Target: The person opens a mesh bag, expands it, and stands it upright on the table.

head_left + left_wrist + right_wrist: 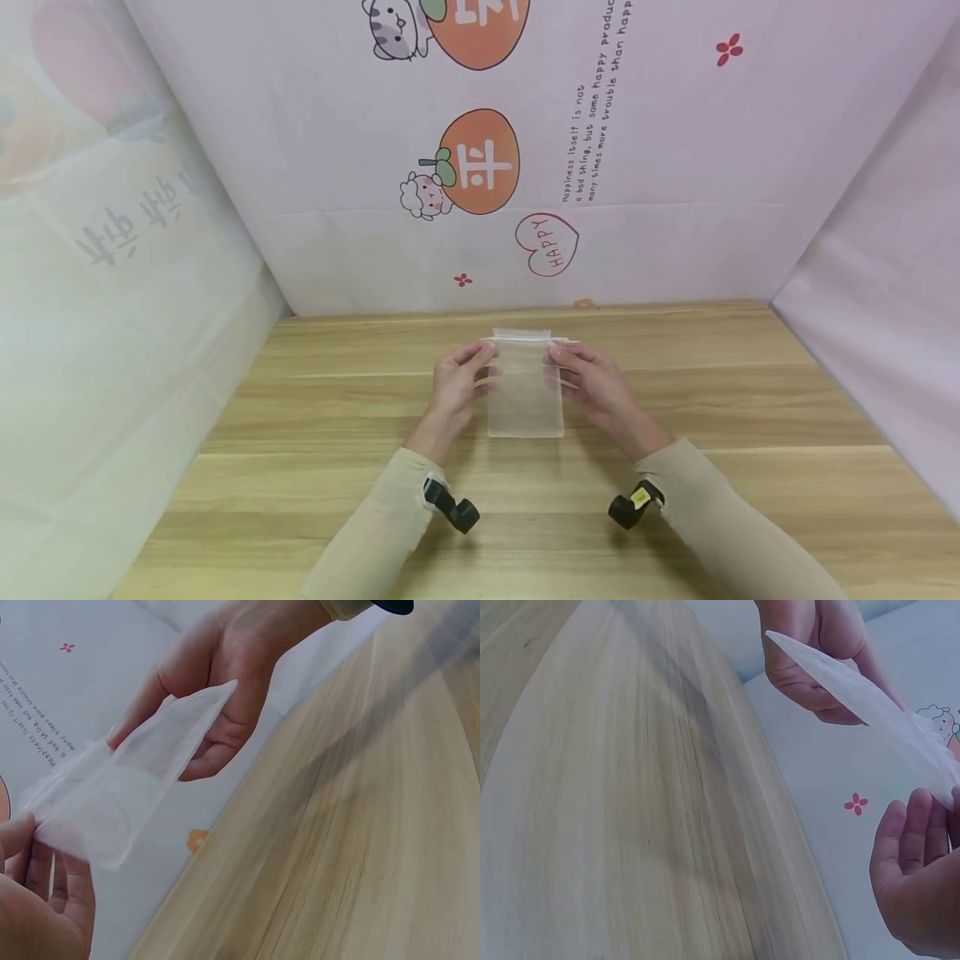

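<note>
Pinching a sheer drawstring pouch [525, 396] in left hand [457, 382] and right hand [597, 387], apparently adjusting it, next likely needing even tension.

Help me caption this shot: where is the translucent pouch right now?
In the head view, the translucent pouch is just right of centre, held near its top above the wooden table, between the left grip and the right grip.

Pouch [525, 398] between left hand [456, 383] and right hand [597, 387]; table [300, 475] below, backdrop [667, 175] behind.
</note>
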The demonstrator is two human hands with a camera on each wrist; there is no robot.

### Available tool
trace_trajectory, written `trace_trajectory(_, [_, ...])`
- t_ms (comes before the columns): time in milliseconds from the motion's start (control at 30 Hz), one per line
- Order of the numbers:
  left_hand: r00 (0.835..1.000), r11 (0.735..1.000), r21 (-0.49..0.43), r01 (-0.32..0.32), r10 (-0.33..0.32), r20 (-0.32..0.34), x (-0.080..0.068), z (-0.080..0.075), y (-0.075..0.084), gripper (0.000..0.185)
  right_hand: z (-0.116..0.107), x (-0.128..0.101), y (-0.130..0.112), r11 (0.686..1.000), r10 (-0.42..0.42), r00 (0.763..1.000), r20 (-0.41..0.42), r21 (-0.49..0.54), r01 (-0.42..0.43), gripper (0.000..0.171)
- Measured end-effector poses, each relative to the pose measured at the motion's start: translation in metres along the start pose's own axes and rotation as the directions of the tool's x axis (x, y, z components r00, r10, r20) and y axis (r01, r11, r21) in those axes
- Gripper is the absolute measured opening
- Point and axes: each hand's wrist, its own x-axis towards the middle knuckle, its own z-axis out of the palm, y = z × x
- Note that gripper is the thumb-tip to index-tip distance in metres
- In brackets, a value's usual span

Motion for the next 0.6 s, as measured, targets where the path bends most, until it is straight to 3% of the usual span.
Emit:
trace_trajectory(233, [0.995, 0.995, 0.096, 0.040, -0.049, 0.090, 0.0024, -0.0033, 0.0005, 0.024, -0.0043, -0.0010, 0.0010, 0.998, -0.029, 0.999, 0.023, -0.050, 0.030, 0.009])
trace_trajectory(333, [0.995, 0.990, 0.134, 0.034, -0.047, 0.092, 0.0034, -0.0030, -0.0001, 0.024, -0.0033, -0.0019, 0.0005, 0.988, -0.035, 0.998, 0.047, -0.147, 0.041, 0.023])
trace_trajectory(467, [0.996, 0.988, 0.156, 0.017, -0.029, 0.080, 0.0029, -0.0018, -0.0002, 0.021, 0.0002, -0.0025, -0.0015, 0.952, -0.052, 0.997, 0.057, -0.297, 0.067, 0.046])
trace_trajectory(600, [0.997, 0.987, 0.159, 0.006, -0.017, 0.070, 0.0028, -0.0009, -0.0003, 0.020, 0.0025, -0.0014, -0.0025, 0.933, -0.086, 0.995, 0.041, -0.346, 0.095, 0.040])
